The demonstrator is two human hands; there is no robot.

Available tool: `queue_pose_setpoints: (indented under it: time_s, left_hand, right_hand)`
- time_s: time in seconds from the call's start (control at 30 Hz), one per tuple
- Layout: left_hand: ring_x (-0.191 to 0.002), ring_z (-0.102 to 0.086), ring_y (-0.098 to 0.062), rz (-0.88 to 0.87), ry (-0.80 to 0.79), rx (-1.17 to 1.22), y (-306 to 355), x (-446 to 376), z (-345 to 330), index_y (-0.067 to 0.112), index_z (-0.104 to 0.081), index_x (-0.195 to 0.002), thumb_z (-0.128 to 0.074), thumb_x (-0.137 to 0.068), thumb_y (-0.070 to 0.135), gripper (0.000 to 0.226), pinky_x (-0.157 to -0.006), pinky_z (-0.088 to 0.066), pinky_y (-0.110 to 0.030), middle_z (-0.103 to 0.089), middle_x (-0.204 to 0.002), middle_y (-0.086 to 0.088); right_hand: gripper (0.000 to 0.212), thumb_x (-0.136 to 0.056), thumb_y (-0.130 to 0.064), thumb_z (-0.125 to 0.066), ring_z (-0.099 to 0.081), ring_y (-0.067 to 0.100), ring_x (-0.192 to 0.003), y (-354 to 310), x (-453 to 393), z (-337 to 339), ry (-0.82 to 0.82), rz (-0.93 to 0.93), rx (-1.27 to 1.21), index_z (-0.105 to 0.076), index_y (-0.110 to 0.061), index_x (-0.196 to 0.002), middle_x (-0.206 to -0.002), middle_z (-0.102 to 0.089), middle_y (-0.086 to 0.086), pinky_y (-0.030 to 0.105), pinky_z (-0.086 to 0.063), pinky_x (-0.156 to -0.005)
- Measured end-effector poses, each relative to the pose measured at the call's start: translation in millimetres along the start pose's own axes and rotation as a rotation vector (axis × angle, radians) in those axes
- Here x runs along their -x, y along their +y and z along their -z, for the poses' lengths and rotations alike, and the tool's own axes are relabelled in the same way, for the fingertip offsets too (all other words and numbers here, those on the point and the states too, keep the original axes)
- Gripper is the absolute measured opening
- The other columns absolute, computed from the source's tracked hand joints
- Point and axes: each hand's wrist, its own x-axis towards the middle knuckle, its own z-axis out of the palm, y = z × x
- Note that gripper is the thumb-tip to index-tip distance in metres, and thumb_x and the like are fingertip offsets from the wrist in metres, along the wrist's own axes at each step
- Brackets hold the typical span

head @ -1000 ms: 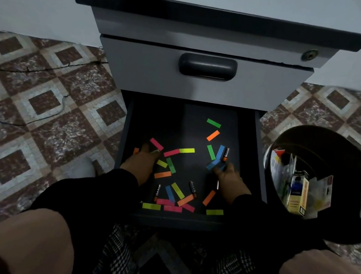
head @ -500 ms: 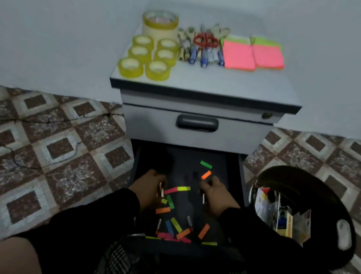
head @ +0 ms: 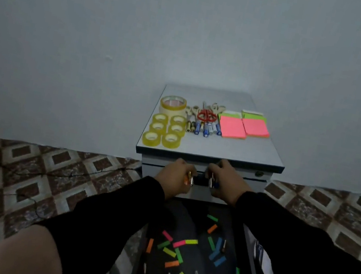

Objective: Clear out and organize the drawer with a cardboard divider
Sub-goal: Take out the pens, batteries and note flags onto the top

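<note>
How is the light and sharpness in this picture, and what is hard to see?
Head view: dim, bluish light; the open drawer is nearly black, only the colored strips stand out. Both hands, left hand and right hand, are slightly blurred, so the small items they grip stay unclear. Wide-angle bending stretches the edges.

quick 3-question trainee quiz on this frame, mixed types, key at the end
1. True or false: both hands are empty.
2. Multiple choice: the row of batteries on the cabinet top lies (A) between the small tape rolls and the pink sticky note pads, (B) behind the large tape roll, (C) in the open drawer.
3. What is still scattered in the open drawer?

Key:
1. False: the left hand and right hand each hold batteries.
2. A
3. Coloured paper strips and a few batteries.
</note>
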Motion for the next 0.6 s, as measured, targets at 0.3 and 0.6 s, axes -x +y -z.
queue_pose_setpoints:
  time_s: [0.3, 0.6]
  left_hand:
    - [-0.112, -0.051, -0.028, 0.003, 0.039, -0.172, 2, -61, 39, 0.016, -0.049, -0.133, -0.056, -0.09, 0.011, 0.044, -0.088, -0.04, -0.029, -0.045, -0.128, -0.013]
    - [-0.113, -0.054, -0.027, 0.035, 0.012, -0.361, 1, -111, 48, 0.02, -0.049, -0.134, -0.049, -0.093, 0.013, 0.041, -0.087, -0.046, -0.033, -0.044, -0.132, -0.012]
  right_hand:
    - [0.037, -0.077, -0.007, -0.069, -0.043, 0.017, -0.086, 1, -57, 42, 0.091, -0.017, -0.139, -0.057, -0.011, -0.113, -0.114, -0.046, 0.011, 0.023, -0.037, -0.08]
    - [0.033, -0.081, -0.004, -0.064, -0.054, 0.027, -0.11, 7, -105, 41, 0.097, -0.063, -0.147, -0.06, -0.007, -0.114, -0.119, -0.059, 0.014, 0.025, -0.039, -0.084]
